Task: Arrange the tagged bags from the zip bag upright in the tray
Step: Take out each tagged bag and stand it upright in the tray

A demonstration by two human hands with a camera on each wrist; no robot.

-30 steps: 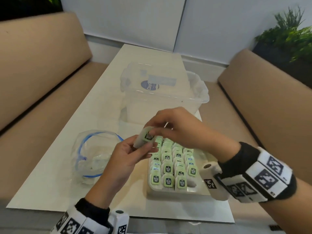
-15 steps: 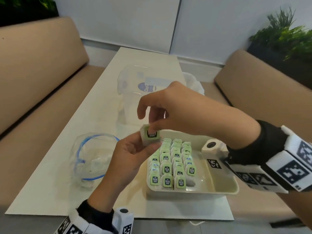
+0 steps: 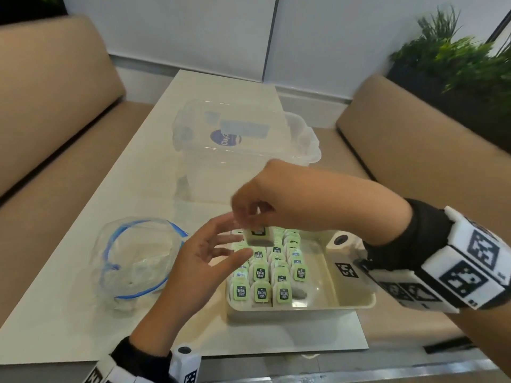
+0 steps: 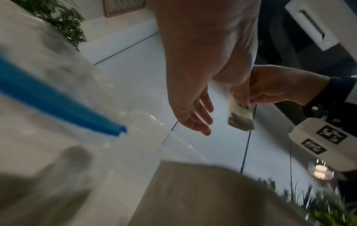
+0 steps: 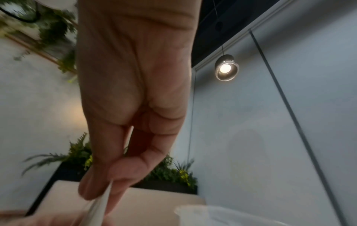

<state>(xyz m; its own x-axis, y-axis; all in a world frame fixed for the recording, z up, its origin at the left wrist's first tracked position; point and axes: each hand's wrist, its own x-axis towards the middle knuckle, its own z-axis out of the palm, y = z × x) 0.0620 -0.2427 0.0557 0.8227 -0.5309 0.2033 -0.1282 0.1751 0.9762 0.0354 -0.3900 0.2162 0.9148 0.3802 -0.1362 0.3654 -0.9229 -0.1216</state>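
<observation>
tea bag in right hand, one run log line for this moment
right hand pinches tea bag | over tray far rows | left hand open, empty | zip bag on table

Pale cream bench (image 3: 154,172) as datum, tan padded seating (image 3: 55,87) on its left and right flanks, white panelled wall (image 3: 193,29) beyond its far end, green planter foliage (image 3: 456,53) above right-hand seat, lit pendant lamp (image 5: 226,69) overhead against wall.

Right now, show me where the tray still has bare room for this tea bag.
Bare floor runs along the tray's right side, between the tea bag rows and the right wall. The left is packed; the right hand pinches a tea bag over the far rows.
</observation>
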